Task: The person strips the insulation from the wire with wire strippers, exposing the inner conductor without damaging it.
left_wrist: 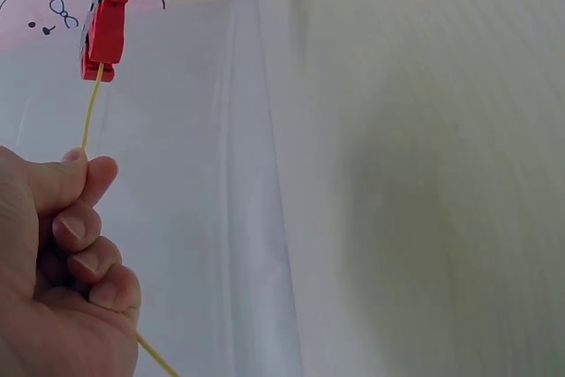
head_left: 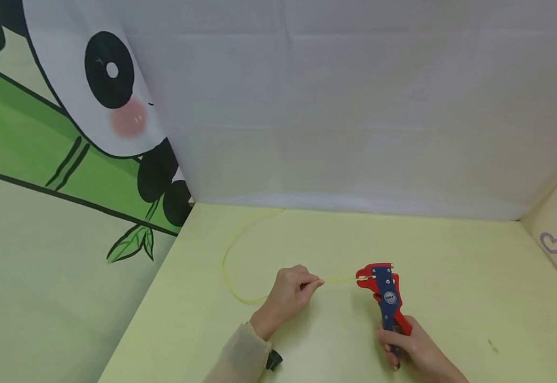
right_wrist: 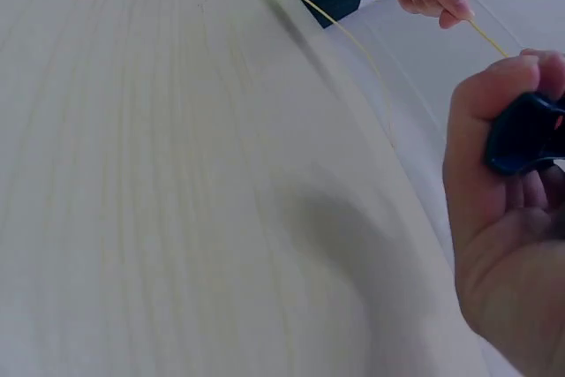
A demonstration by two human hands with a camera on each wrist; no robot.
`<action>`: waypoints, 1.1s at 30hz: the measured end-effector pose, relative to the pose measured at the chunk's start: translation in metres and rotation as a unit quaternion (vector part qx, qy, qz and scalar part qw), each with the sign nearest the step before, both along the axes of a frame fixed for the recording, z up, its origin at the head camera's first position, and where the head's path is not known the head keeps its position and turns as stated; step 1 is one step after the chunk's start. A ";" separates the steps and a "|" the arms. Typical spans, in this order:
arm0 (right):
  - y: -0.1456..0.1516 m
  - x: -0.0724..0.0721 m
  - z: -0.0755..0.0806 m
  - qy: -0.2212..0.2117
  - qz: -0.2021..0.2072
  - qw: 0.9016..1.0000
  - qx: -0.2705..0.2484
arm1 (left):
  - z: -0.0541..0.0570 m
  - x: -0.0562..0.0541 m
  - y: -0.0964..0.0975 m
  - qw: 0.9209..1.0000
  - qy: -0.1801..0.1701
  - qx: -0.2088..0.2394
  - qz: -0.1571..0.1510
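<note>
At the left, a wall bears a panda drawing (head_left: 60, 48) with a green bamboo stalk (head_left: 15, 117) slanting below the panda's face. Next comes the desk (head_left: 178, 314), pale yellow, with a white sheet (head_left: 331, 106) hanging along its back edge. A thin yellow wire (head_left: 224, 260) starts near that back edge, bows out to the left in a wide curve and comes round to the left hand (head_left: 288, 292). This hand pinches the wire between thumb and forefinger, its other fingers curled in; the wire also trails out past the little finger. A light sleeve (head_left: 242, 348) covers the forearm, with a small black object (head_left: 273, 360) beside the cuff.

From the pinch, the wire runs straight across to the mouth of the red and blue pliers (head_left: 388, 298); whether the jaws bite on it, I cannot tell. The right hand (head_left: 417, 346) grips the pliers by the handles, tool upright above the desk. Farther right, a purple heart (head_left: 553, 243) is drawn on the side wall.
</note>
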State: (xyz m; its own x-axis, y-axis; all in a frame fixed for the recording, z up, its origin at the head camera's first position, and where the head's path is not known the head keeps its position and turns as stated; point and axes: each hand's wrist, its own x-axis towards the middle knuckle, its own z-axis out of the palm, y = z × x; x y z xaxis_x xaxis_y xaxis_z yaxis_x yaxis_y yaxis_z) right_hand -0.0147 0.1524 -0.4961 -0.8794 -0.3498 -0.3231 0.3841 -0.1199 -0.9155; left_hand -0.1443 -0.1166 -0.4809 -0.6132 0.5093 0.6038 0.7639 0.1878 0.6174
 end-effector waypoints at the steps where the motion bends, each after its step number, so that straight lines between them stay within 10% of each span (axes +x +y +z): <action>1: 0.000 -0.001 0.000 0.002 0.004 1.000 -0.005 | 0.001 -0.001 0.000 1.000 0.002 -0.004 -0.001; 15: 0.005 -0.004 0.001 -0.031 0.029 0.991 -0.124 | 0.007 -0.003 -0.001 1.000 -0.007 -0.012 -0.013; 33: 0.002 -0.002 0.001 -0.030 0.025 0.993 -0.113 | 0.000 0.000 0.003 1.000 -0.018 -0.019 0.007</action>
